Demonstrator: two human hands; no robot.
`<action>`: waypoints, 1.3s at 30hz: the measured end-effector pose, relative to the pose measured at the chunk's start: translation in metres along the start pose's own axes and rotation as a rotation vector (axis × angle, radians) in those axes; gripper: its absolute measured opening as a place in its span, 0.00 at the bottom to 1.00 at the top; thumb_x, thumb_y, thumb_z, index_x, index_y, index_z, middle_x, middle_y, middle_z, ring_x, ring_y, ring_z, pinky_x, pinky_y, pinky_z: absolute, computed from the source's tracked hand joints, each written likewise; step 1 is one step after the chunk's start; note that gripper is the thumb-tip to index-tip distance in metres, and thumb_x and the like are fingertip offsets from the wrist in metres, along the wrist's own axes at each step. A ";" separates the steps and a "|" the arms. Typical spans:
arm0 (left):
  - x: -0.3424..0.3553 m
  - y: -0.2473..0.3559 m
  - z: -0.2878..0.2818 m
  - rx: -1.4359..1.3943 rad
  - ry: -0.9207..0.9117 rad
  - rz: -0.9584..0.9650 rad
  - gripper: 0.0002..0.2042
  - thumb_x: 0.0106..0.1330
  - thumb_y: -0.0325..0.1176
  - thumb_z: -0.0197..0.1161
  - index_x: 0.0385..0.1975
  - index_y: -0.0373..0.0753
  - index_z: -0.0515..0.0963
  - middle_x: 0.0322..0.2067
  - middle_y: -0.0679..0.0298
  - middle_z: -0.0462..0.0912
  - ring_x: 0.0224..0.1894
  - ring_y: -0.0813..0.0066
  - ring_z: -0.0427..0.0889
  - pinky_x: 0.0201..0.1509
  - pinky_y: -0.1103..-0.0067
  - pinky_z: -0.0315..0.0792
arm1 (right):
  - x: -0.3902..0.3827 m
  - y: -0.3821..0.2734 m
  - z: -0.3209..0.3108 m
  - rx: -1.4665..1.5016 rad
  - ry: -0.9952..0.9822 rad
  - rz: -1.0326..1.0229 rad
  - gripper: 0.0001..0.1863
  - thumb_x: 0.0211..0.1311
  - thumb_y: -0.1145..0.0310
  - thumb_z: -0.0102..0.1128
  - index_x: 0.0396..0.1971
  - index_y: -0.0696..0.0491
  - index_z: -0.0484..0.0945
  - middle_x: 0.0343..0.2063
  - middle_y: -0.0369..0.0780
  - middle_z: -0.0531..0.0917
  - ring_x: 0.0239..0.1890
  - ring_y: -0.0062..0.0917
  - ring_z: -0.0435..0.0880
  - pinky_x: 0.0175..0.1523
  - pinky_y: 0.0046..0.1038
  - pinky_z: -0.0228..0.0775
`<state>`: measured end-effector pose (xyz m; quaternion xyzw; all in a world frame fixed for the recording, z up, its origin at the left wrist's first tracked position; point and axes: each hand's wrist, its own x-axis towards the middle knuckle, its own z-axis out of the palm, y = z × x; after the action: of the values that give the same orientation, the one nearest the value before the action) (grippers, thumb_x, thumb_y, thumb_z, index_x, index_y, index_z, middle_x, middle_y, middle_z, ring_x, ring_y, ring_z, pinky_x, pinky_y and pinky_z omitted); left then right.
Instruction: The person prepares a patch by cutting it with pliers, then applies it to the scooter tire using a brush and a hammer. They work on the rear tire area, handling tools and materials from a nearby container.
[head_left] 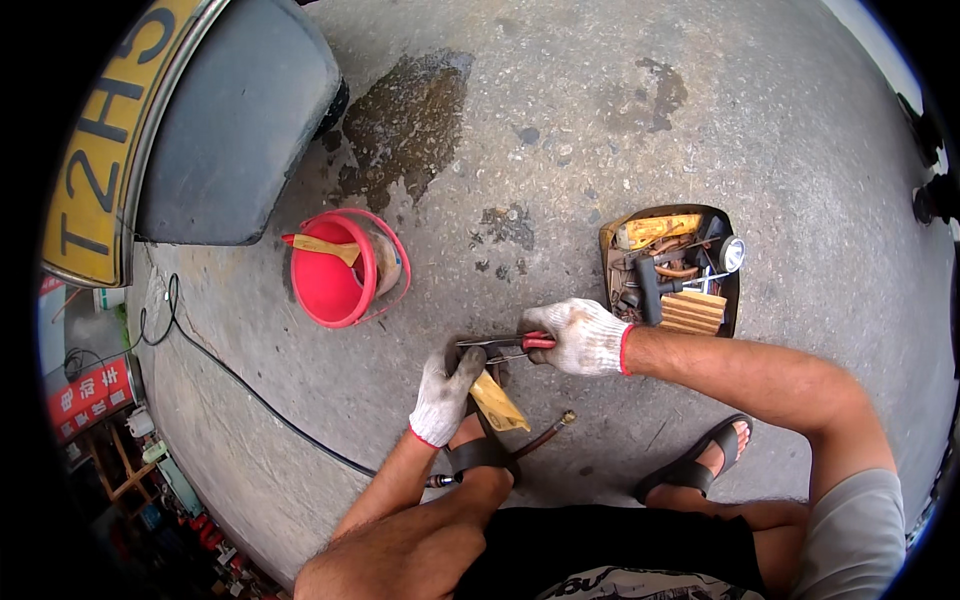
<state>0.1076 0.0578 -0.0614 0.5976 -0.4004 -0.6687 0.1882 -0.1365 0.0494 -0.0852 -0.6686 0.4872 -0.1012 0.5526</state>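
Both my hands wear white knitted gloves with red cuffs, greyed at the fingers. My right hand (pixel 578 338) is closed around the red handles of what look like scissors (pixel 538 341), their grey blades pointing left. Against those blades, my left hand (pixel 443 390) pinches a small dark flat piece (pixel 468 352), partly covered by the fingers; its material cannot be made out. Just below the left fingers is a creased yellow wedge-shaped piece (pixel 500 403); whether the hand holds it is unclear.
A pink bucket (pixel 330 290) with a wooden-handled brush (pixel 325 247) stands left. Right is a tool box (pixel 735 300) of mixed tools and a lamp. A black hose (pixel 250 390) crosses the floor towards my left foot. A vehicle's yellow plate (pixel 100 150) and dark flap (pixel 235 120) fill the upper left.
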 end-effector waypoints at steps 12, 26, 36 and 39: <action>-0.006 0.008 -0.004 -0.176 -0.162 -0.118 0.20 0.64 0.24 0.65 0.56 0.31 0.74 0.43 0.63 0.82 0.43 0.77 0.81 0.48 0.80 0.76 | -0.003 -0.015 -0.002 0.049 0.137 -0.004 0.12 0.60 0.62 0.62 0.41 0.51 0.79 0.32 0.49 0.85 0.41 0.48 0.84 0.44 0.44 0.75; -0.010 -0.006 0.002 -0.191 -0.051 -0.189 0.19 0.67 0.30 0.65 0.55 0.29 0.74 0.41 0.62 0.84 0.42 0.78 0.81 0.49 0.81 0.75 | -0.009 -0.022 0.001 0.175 0.141 -0.011 0.10 0.62 0.65 0.60 0.39 0.53 0.78 0.28 0.52 0.82 0.36 0.50 0.84 0.39 0.44 0.75; -0.013 -0.016 0.004 -0.094 0.023 -0.078 0.16 0.68 0.33 0.65 0.49 0.30 0.78 0.38 0.63 0.85 0.41 0.79 0.81 0.49 0.79 0.75 | -0.013 -0.021 0.004 0.272 0.087 -0.029 0.10 0.60 0.68 0.60 0.39 0.54 0.76 0.29 0.53 0.81 0.36 0.51 0.83 0.39 0.44 0.74; -0.016 -0.009 0.005 -0.017 0.035 -0.055 0.13 0.68 0.32 0.64 0.46 0.30 0.79 0.36 0.62 0.85 0.40 0.79 0.82 0.47 0.78 0.76 | -0.013 -0.021 0.006 0.281 0.072 -0.044 0.10 0.59 0.70 0.60 0.39 0.55 0.75 0.30 0.54 0.81 0.38 0.52 0.82 0.40 0.43 0.74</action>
<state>0.1084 0.0761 -0.0579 0.6182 -0.3750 -0.6664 0.1817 -0.1275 0.0620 -0.0643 -0.5911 0.4731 -0.2044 0.6205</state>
